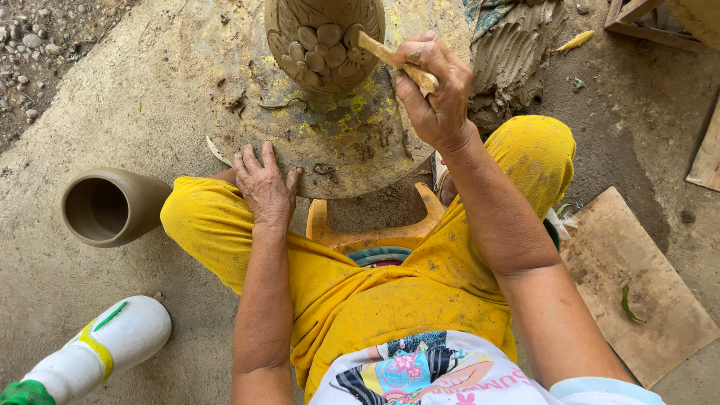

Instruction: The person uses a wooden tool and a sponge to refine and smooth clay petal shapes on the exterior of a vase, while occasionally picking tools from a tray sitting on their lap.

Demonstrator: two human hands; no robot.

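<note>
A brown clay pot (324, 41) with a carved flower relief stands on a round, clay-smeared turntable (330, 142) between my knees. My right hand (435, 90) grips a thin wooden carving tool (394, 58); its tip touches the flower petals on the pot's side. Fingers spread, my left hand (264, 184) lies flat on the near rim of the turntable. I sit in yellow trousers (375, 292) with clay stains.
A plain clay cylinder pot (109, 206) lies on its side at the left. At the lower left is a white plastic bottle (105, 345). A lump of wet clay (514, 52) sits at the upper right, a flat board (637, 292) at the right.
</note>
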